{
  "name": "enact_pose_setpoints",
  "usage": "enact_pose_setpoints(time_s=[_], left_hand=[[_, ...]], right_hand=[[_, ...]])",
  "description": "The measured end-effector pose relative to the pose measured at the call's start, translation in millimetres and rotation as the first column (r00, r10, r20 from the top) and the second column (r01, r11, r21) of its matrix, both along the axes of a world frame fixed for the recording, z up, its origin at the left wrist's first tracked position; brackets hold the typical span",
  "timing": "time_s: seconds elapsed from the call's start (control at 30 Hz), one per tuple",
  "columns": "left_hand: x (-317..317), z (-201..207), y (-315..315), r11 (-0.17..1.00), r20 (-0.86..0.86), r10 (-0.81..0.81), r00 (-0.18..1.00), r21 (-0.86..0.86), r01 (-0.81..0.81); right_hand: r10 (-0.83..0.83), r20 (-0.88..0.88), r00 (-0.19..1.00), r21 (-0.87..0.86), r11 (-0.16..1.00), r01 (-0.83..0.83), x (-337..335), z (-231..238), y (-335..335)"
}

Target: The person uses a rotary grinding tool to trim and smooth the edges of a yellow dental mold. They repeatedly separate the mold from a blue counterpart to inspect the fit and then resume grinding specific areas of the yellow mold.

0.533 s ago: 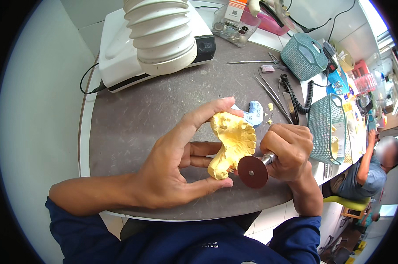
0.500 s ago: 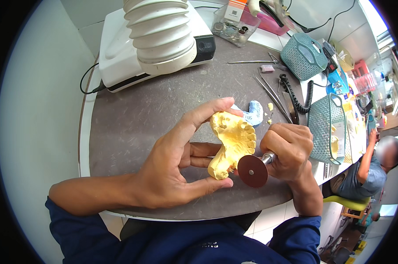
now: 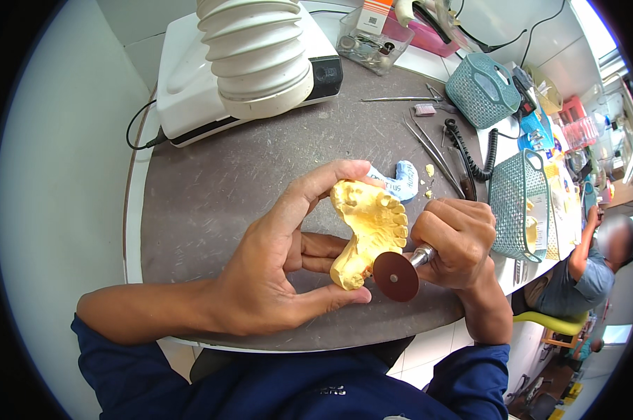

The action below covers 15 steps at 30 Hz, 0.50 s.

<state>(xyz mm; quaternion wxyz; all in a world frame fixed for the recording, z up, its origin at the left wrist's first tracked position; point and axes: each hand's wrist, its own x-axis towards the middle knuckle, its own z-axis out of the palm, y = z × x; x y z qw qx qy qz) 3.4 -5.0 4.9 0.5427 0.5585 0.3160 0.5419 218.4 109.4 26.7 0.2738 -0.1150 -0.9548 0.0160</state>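
A yellow plaster dental model (image 3: 367, 222), its row of teeth facing right, is held between the thumb and fingers of my left hand (image 3: 278, 255). Closed round a metal rotary handpiece (image 3: 422, 255) is my right hand (image 3: 456, 241). The handpiece carries a brown cutting disc (image 3: 395, 277), which lies close beside the model's lower right end; whether they touch I cannot tell. Behind the model, partly hidden by it and my fingers, a light blue dental piece (image 3: 405, 180) with handwriting on it rests on the grey bench (image 3: 211, 203). Small yellow fragments (image 3: 430, 170) lie by it.
A white machine (image 3: 183, 77) with a ribbed hose (image 3: 253, 52) stands at the back left. Tweezers (image 3: 434, 155), a brush (image 3: 426, 110) and a coiled black cord (image 3: 497, 150) lie at the right. Teal baskets (image 3: 518, 203) line that side; beyond, a person (image 3: 584, 269) sits.
The disc and handpiece have shifted slightly left and down, along with my right hand. My left hand and the model have moved a little left and down too.
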Motion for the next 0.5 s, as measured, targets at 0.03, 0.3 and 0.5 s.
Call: enact_pose_setpoints(time_s=[0.03, 0.3, 0.5], left_hand=[[-0.1, 0.0, 0.0, 1.000, 0.003, 0.000, 1.000, -0.005, 0.000], [-0.3, 0.3, -0.4, 1.000, -0.022, 0.014, 1.000, -0.021, -0.014], [-0.7, 2.0, -0.6, 0.999, -0.004, 0.000, 1.000, -0.037, 0.000]], right_hand=[[-0.002, 0.003, 1.000, -0.001, 1.000, 0.002, 0.2, -0.1, 0.0], [-0.006, 0.021, 1.000, -0.009, 1.000, 0.006, 0.1, 1.4, -0.6], [0.019, 0.018, 1.000, -0.030, 0.999, -0.018, -1.1, 2.1, 0.7]])
